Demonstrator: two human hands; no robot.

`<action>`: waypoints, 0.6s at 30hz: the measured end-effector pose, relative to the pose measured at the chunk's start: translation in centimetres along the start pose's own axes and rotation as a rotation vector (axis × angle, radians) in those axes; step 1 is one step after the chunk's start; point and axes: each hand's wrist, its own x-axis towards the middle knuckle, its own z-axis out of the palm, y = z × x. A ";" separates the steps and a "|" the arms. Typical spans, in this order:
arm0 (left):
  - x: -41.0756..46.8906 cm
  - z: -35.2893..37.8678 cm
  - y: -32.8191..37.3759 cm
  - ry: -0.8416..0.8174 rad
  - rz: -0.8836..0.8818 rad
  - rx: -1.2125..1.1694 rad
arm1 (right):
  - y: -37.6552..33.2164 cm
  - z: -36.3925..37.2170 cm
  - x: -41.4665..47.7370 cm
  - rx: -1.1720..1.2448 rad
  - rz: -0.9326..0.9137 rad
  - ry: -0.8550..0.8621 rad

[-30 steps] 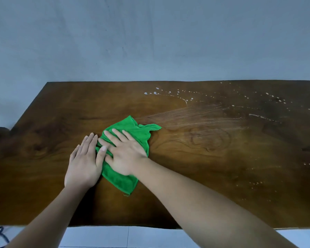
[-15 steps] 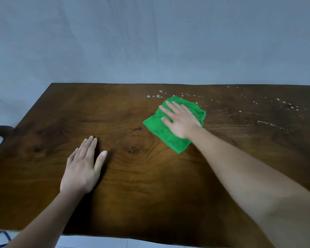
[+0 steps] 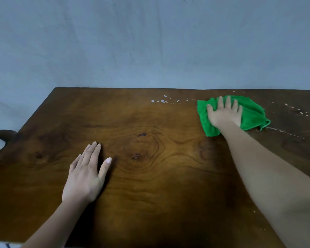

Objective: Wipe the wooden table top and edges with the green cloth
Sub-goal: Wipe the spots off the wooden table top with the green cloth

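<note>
A dark wooden table top [image 3: 150, 176] with knots in its grain fills the lower half of the view. The green cloth [image 3: 252, 115] lies crumpled near the far edge, right of centre. My right hand [image 3: 224, 113] presses flat on the cloth with straight, spread fingers, arm stretched out over the table. My left hand [image 3: 86, 174] rests flat on the bare wood at the near left, fingers straight. White droplets [image 3: 161, 101] speckle the far edge left of the cloth, and more droplets [image 3: 297, 111] lie to its right.
A plain grey-blue wall [image 3: 150, 42] rises right behind the table's far edge. At the left side a dark curved notch [image 3: 4, 134] marks the table's outline, with a pale object beside it. Pale floor shows at the bottom left corner.
My right hand has swept the cloth from beside my left hand away to the far right edge. The left hand has stayed flat in place.
</note>
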 end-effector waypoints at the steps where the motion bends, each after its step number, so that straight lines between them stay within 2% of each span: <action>1: 0.0 0.0 0.1 0.002 0.001 0.001 | -2.0 0.2 -0.4 -0.014 -0.032 -0.002; 8: 0.0 -0.2 0.2 0.009 0.002 -0.005 | -20.4 3.0 -5.6 -0.055 -0.481 -0.057; 11: 0.1 -0.1 0.1 0.002 -0.006 -0.015 | -25.8 3.8 -7.4 -0.053 -0.667 -0.109; 15: 0.1 -0.1 0.0 0.011 -0.001 -0.021 | -26.6 3.0 -5.5 -0.080 -0.823 -0.143; 18: 0.0 -0.1 0.0 0.017 0.000 -0.029 | -24.4 1.7 -3.1 -0.083 -0.827 -0.141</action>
